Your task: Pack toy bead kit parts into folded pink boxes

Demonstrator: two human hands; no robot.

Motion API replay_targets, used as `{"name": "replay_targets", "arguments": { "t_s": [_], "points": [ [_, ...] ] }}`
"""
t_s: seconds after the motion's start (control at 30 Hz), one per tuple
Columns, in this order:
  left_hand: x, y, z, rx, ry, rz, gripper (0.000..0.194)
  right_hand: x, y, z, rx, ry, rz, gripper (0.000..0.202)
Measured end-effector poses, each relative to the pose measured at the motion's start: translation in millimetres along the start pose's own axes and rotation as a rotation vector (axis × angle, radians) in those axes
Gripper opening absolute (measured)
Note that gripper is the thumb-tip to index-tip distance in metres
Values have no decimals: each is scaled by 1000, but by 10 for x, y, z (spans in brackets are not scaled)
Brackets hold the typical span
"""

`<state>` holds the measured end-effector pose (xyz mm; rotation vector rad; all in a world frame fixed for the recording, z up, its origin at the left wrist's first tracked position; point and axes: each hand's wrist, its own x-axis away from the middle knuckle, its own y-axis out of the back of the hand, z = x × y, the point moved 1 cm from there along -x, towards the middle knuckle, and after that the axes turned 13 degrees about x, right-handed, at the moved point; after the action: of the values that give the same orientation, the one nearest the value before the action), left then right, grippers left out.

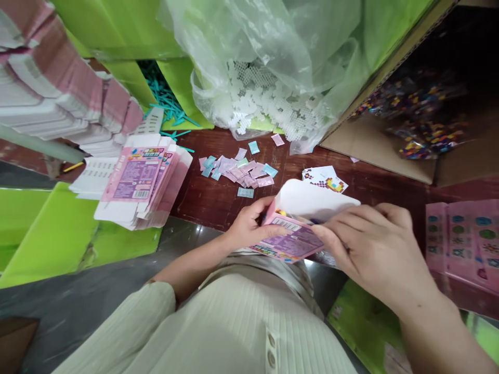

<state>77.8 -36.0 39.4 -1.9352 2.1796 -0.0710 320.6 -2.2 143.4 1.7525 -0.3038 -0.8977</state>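
Observation:
A pink and purple cardboard box (294,241) with a barcode is held at the table's front edge, its white flap (312,200) standing up. My left hand (253,226) grips the box's left side, thumb across the printed face. At the opposite end, my right hand (364,241) is closed on the box's rim, its thumb along the front edge and its fingers by the flap. Something yellow shows inside the opening; the rest of the contents is hidden. Just beyond the box lie printed pattern cards (325,178). Small pink, blue and lilac sachets (244,170) are scattered further left.
Flattened pink boxes (136,176) are stacked at left, with more piled behind. Teal sticks (166,98) spill from a green box. A clear bag (268,88) holds white pegboards. At right, a carton (382,150) contains bagged colourful beads (424,135); pink printed sheets (463,239) lie nearer.

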Motion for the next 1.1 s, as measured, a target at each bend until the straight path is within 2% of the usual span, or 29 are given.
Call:
{"name": "replay_targets", "arguments": {
  "t_s": [0.1, 0.17, 0.27, 0.33, 0.4, 0.47, 0.5, 0.57, 0.63, 0.67, 0.77, 0.83, 0.93, 1.0, 1.1],
  "points": [
    [-24, -11, -2, -8, 18, 47, 69, -26, -2, 38, 10, -49, -66, 15],
    [-21, -23, 15, -35, 23, 88, 70, -55, -38, 113, -22, -34, -92, 19],
    [2, -44, 74, -94, 21, 142, 68, -83, -129, 214, -187, 71, 34, 20],
    [15, -52, 127, -78, 24, 134, 68, -50, -178, 198, -264, 71, 60, 19],
    [14, -50, 173, 7, -15, 97, 81, 47, -228, 117, -278, -54, -43, 33],
    [4, -36, 206, 94, -102, 48, 94, 209, -323, 37, -319, -264, -167, 59],
    [1, -24, 219, 110, -139, 24, 94, 308, -399, 18, -401, -367, -186, 66],
    [9, 7, 246, 60, -147, 6, 71, 525, -586, 37, -689, -510, -126, 65],
    [37, 49, 277, -34, -69, 43, 44, 738, -762, 100, -966, -601, -19, 55],
    [56, 74, 293, -72, -11, 76, 38, 834, -830, 129, -1043, -643, 29, 51],
    [95, 154, 328, -101, 141, 127, 39, 1023, -952, 162, -1073, -683, 126, 41],
    [88, 188, 324, -81, 190, 117, 43, 1059, -1011, 149, -1070, -671, 191, 46],
    [55, 182, 278, -53, 209, 130, 43, 1014, -1078, 108, -1119, -681, 195, 57],
    [45, 151, 245, -58, 210, 159, 42, 964, -1071, 70, -1132, -670, 186, 50],
    [59, 96, 259, -72, 185, 170, 41, 927, -999, 38, -1083, -535, 317, 34]
  ]
}}
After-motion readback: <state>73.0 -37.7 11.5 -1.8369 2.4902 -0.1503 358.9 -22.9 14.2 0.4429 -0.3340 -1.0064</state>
